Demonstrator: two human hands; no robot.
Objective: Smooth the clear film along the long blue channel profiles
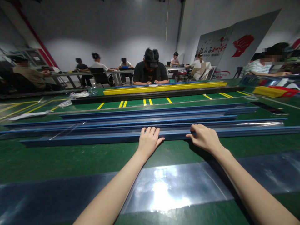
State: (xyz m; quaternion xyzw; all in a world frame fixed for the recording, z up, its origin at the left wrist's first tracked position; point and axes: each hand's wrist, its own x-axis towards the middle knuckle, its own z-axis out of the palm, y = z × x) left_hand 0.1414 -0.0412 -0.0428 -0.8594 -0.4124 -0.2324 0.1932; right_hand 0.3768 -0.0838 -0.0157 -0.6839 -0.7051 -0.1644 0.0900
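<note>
A long blue channel-shaped strip (93,139) lies crosswise on the green table in front of me. My left hand (150,139) grips its near wall, the fingers hooked over the top and the thumb along the near side. Farther right, my right hand (205,137) is closed on the same strip, its fingertips curled over the edge and partly hidden. Clear film shows inside the channel. More blue strips (150,111) lie behind it, roughly parallel. Below my forearms a wide sheet of clear, shiny film (168,187) stretches across the table.
Beyond the blue strips lie a black strip (159,94) and yellow strips (164,87). A phone (268,107) and a red tray (287,91) are at right; crumpled plastic (79,94) is at left. A person (150,70) sits opposite, with others at tables behind.
</note>
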